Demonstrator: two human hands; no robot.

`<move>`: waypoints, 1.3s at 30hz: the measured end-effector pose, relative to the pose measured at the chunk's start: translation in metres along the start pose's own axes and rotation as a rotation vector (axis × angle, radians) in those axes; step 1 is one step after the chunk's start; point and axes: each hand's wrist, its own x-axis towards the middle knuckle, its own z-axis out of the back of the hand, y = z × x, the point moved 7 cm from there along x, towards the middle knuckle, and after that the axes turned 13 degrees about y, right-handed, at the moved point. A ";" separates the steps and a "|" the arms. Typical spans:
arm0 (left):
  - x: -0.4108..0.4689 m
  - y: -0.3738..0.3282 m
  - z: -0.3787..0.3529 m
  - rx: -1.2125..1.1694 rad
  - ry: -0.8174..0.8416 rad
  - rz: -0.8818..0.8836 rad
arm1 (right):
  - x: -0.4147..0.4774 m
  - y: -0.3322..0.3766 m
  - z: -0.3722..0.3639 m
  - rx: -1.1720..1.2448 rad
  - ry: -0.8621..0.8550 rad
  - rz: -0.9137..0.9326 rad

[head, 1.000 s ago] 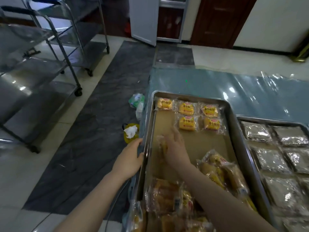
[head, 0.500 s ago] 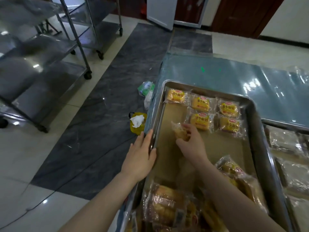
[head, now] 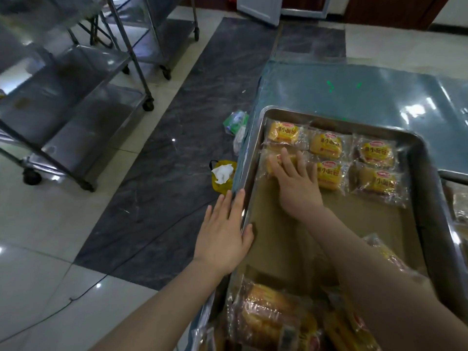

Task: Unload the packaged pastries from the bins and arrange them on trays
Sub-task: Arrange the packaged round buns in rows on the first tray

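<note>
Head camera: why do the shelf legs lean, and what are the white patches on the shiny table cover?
Head view: the wide-angle lens bends the rack near the edge; head view: the table cover mirrors lights as glare; the nearest packets look soft.

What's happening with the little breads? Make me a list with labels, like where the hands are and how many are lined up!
tray: metal tray on the blue-covered table
lined up: six wrapped pastries, two rows of three at the far end
left hand: left hand flat, fingers straight, resting on the tray's left rim
right hand: right hand flat on the second row's left pastry
waiting: heap of wrapped pastries at the near end
floor: yellow bag beside the table
</note>
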 end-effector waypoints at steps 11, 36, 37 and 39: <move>0.002 0.002 -0.004 0.019 -0.002 0.001 | 0.009 -0.012 0.010 -0.070 0.035 -0.031; -0.001 -0.011 0.007 0.039 -0.037 -0.060 | -0.177 0.053 -0.010 0.427 0.628 0.331; -0.001 -0.011 0.007 0.047 -0.040 -0.057 | -0.181 0.056 -0.010 0.440 0.642 0.341; -0.002 -0.012 0.007 0.057 -0.042 -0.051 | -0.184 0.057 -0.009 0.447 0.636 0.322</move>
